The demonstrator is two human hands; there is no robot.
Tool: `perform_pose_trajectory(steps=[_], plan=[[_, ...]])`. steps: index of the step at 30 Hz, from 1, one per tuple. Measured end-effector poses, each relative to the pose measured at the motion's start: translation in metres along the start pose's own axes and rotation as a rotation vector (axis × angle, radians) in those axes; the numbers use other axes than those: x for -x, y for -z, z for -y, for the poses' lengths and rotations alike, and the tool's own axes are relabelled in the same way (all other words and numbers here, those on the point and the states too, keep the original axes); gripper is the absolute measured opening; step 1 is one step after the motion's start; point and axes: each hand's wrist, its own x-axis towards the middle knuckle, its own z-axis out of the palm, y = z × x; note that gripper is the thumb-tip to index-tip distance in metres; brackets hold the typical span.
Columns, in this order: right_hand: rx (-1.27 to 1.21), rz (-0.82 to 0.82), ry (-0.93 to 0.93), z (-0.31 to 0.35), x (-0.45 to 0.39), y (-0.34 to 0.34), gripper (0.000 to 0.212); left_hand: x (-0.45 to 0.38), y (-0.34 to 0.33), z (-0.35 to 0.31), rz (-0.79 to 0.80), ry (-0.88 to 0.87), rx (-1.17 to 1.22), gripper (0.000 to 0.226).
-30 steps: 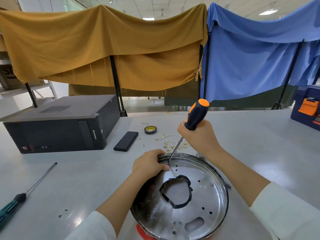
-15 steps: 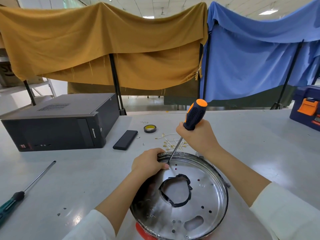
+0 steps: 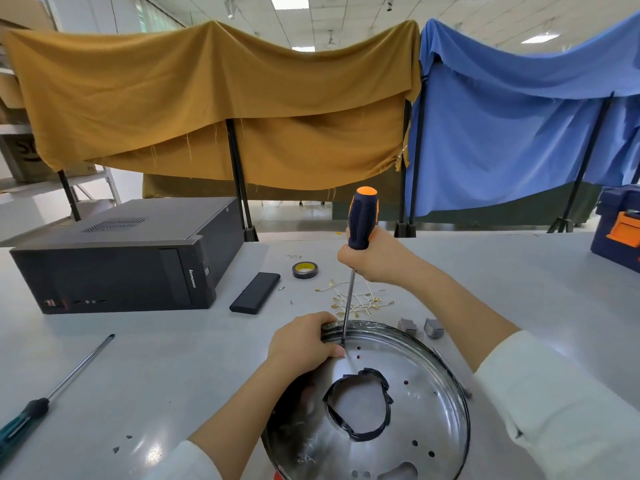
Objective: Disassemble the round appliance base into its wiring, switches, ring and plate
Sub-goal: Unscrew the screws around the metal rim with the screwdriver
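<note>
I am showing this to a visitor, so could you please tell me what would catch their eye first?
Front and centre, the right hand holds an orange-capped screwdriver upright, tip inside the shiny round base, whose rim the left hand grips. Behind, a mustard cloth and a blue cloth hang.

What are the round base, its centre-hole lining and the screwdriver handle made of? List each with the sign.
Round base: polished metal, probably steel; it mirrors the ceiling lights and the left hand.
Centre-hole lining: black tape or rubber; matte and crinkled, so uncertain.
Screwdriver handle: likely rubberised plastic, dark with dimpled grip and orange cap, held by the right hand.
</note>
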Motion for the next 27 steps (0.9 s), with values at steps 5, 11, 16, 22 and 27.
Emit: perform_pose_trajectory(steps=[5,11,16,22,27], plan=[[-0.042,0.223,-0.023,0.001,-0.013,0.018,0.033,-0.001,-0.002,-0.002,0.026,-0.044,-0.008,0.056],[0.263,-0.286,0.050,-0.003,-0.003,-0.013,0.016,0.000,-0.003,-0.004,0.017,-0.021,0.015,0.055],[-0.345,-0.436,0.026,0.008,0.003,-0.029,0.017,-0.002,-0.009,-0.013,0.053,-0.063,0.022,0.058],[-0.716,-0.247,0.014,0.006,0.002,-0.017,0.034,-0.005,-0.012,-0.019,0.054,-0.088,0.006,0.057],[-0.735,0.209,0.039,0.006,0.002,-0.004,0.028,-0.004,-0.011,-0.019,0.045,-0.087,0.012,0.057]])
